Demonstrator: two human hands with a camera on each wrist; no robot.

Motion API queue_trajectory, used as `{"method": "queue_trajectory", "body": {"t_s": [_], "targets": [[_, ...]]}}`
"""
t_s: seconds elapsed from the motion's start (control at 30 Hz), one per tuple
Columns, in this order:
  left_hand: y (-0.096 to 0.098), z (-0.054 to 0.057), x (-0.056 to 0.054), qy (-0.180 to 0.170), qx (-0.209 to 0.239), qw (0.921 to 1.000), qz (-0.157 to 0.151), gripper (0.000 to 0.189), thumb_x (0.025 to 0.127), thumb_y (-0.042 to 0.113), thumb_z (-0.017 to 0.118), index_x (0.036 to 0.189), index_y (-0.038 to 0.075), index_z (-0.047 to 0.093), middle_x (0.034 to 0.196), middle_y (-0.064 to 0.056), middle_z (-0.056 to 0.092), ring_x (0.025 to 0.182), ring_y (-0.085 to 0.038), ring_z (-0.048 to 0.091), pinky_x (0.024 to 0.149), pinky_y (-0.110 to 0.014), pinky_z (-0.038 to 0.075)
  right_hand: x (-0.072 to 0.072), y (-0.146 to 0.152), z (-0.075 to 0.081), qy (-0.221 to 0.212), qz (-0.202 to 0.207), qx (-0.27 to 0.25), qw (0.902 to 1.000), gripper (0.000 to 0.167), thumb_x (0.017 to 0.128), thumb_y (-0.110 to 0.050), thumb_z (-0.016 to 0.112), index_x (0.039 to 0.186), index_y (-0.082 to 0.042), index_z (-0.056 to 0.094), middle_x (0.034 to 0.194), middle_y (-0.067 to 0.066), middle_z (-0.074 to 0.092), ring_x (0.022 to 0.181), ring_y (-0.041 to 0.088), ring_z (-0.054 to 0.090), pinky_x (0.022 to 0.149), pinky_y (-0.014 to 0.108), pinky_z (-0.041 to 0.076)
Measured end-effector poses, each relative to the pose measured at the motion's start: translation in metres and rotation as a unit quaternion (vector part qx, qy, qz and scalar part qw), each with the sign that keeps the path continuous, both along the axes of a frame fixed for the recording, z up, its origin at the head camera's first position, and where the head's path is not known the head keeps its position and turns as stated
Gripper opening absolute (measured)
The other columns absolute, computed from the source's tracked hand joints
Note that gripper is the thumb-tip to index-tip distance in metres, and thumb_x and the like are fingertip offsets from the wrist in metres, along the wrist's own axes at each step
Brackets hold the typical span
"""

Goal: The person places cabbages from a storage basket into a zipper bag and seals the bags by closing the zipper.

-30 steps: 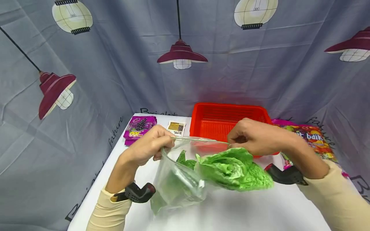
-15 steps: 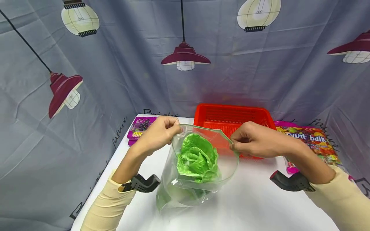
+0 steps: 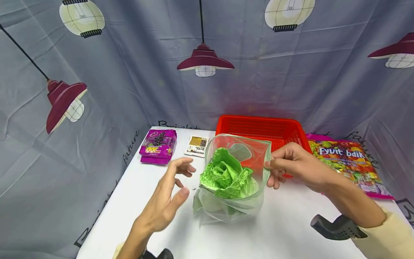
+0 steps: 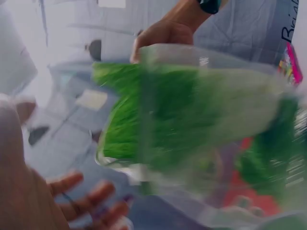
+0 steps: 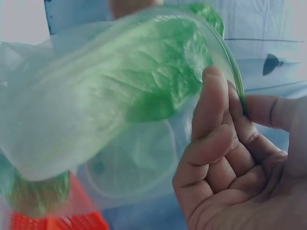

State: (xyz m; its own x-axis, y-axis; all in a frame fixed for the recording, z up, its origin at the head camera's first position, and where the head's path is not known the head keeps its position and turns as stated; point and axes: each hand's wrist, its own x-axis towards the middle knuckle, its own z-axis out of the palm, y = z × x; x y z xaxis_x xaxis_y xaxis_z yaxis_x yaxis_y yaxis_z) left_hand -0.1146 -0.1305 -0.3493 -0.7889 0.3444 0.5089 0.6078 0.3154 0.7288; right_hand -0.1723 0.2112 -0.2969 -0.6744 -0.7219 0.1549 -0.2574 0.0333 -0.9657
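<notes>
A clear plastic zip bag [image 3: 239, 205] hangs over the white table, its mouth wide and facing me. Inside sits a leafy green cabbage [image 3: 226, 176], pale toward its base, as the right wrist view shows through the film. My right hand [image 3: 291, 165] pinches the bag's right rim between thumb and index finger, the other fingers loosely bent. Left of the bag, my left hand [image 3: 165, 201] holds nothing; its fingers are spread and relaxed, apart from the rim. Through the plastic in the left wrist view, a second darker green leafy piece [image 4: 268, 153] shows lower in the bag.
Behind the bag stands a red plastic basket [image 3: 258, 124]. A purple grape candy packet [image 3: 158, 145] and a small white-and-brown packet [image 3: 197, 145] lie at the back left. A colourful fruit candy bag [image 3: 347, 162] is at the right. Grey printed curtains [image 3: 136, 72] enclose the table.
The cabbage has gone from beside my right hand into the bag. My left hand has let go of the left rim and moved down; my right hand still pinches the right rim.
</notes>
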Motion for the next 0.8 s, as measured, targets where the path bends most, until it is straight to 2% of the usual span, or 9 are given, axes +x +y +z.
{"method": "queue_trajectory", "body": {"t_s": [0.1, 0.2, 0.3, 0.37, 0.43, 0.57, 0.67, 0.73, 0.8], "targets": [[0.001, -0.025, 0.012, -0.003, 0.017, 0.9998, 0.005, 0.054, 0.096, 0.04, 0.059, 0.141, 0.015, 0.042, 0.123, 0.0, 0.054, 0.109, -0.021, 0.053, 0.078, -0.035, 0.047, -0.001, -0.003, -0.007, 0.001, 0.015, -0.03, 0.9994, 0.03, 0.096, 0.008, 0.044, 0.072, 0.004, 0.06, 0.069, 0.018, 0.068, 0.058, 0.03, 0.064, 0.045, 0.036, 0.04], [0.007, -0.034, 0.009, -0.051, 0.024, 0.9968, 0.056, 0.06, 0.086, 0.021, 0.077, 0.137, 0.012, 0.048, 0.123, -0.002, 0.055, 0.109, -0.02, 0.054, 0.078, -0.038, 0.05, 0.0, -0.007, -0.01, -0.001, 0.023, -0.047, 0.9986, 0.031, 0.096, 0.009, 0.043, 0.073, 0.003, 0.062, 0.07, 0.017, 0.069, 0.059, 0.029, 0.064, 0.045, 0.039, 0.038], [0.009, -0.045, -0.003, -0.087, 0.02, 0.9911, 0.099, 0.046, 0.081, 0.01, 0.08, 0.123, 0.014, 0.063, 0.117, 0.004, 0.062, 0.102, -0.018, 0.06, 0.077, -0.039, 0.052, 0.001, -0.01, -0.012, -0.003, 0.03, -0.053, 0.9982, 0.031, 0.097, 0.008, 0.043, 0.076, 0.001, 0.065, 0.072, 0.016, 0.07, 0.058, 0.028, 0.064, 0.047, 0.041, 0.038], [0.007, -0.046, -0.009, -0.075, 0.027, 0.9914, 0.103, 0.031, 0.081, 0.004, 0.078, 0.11, 0.013, 0.07, 0.105, 0.004, 0.069, 0.094, -0.018, 0.064, 0.077, -0.038, 0.054, 0.003, -0.01, -0.012, 0.0, 0.029, -0.049, 0.9984, 0.031, 0.097, 0.008, 0.043, 0.075, 0.001, 0.064, 0.071, 0.015, 0.07, 0.06, 0.027, 0.065, 0.049, 0.041, 0.041], [-0.001, -0.047, -0.016, -0.028, 0.045, 0.9932, 0.104, 0.019, 0.082, 0.0, 0.076, 0.095, 0.013, 0.073, 0.094, 0.005, 0.071, 0.085, -0.015, 0.066, 0.075, -0.032, 0.054, 0.004, -0.008, -0.012, 0.015, 0.027, -0.048, 0.9984, 0.031, 0.097, 0.009, 0.044, 0.075, 0.001, 0.063, 0.072, 0.016, 0.069, 0.062, 0.028, 0.066, 0.053, 0.038, 0.047], [-0.015, -0.019, -0.026, 0.087, 0.098, 0.9853, 0.109, 0.014, 0.081, -0.011, 0.071, 0.089, 0.0, 0.071, 0.085, -0.007, 0.07, 0.076, -0.014, 0.064, 0.068, -0.026, 0.054, 0.009, -0.002, -0.008, 0.058, -0.002, -0.065, 0.9962, 0.029, 0.095, 0.015, 0.044, 0.076, 0.0, 0.062, 0.069, 0.015, 0.065, 0.069, 0.028, 0.069, 0.066, 0.035, 0.057], [-0.021, 0.001, -0.034, 0.128, 0.124, 0.9772, 0.115, 0.012, 0.084, -0.013, 0.066, 0.091, -0.003, 0.07, 0.084, -0.009, 0.068, 0.072, -0.014, 0.063, 0.063, -0.023, 0.053, 0.017, 0.001, -0.004, 0.139, -0.069, -0.07, 0.9854, 0.025, 0.089, 0.02, 0.05, 0.086, 0.001, 0.067, 0.076, 0.011, 0.066, 0.073, 0.023, 0.068, 0.068, 0.031, 0.057], [-0.022, 0.007, -0.04, 0.133, 0.136, 0.9749, 0.117, 0.011, 0.088, -0.011, 0.063, 0.094, -0.004, 0.07, 0.083, -0.011, 0.067, 0.069, -0.013, 0.062, 0.06, -0.022, 0.053, 0.018, 0.0, -0.005, 0.228, -0.137, -0.041, 0.9631, 0.026, 0.083, 0.02, 0.061, 0.098, -0.001, 0.068, 0.088, 0.007, 0.066, 0.082, 0.018, 0.064, 0.072, 0.025, 0.054], [-0.021, 0.008, -0.045, 0.129, 0.142, 0.9737, 0.123, 0.012, 0.09, -0.011, 0.06, 0.096, -0.005, 0.069, 0.081, -0.013, 0.067, 0.067, -0.013, 0.062, 0.057, -0.022, 0.053, 0.016, -0.004, -0.009, 0.3, -0.201, -0.001, 0.9324, 0.05, 0.074, 0.019, 0.072, 0.118, -0.002, 0.064, 0.109, 0.005, 0.063, 0.097, 0.016, 0.058, 0.074, 0.021, 0.051]]}}
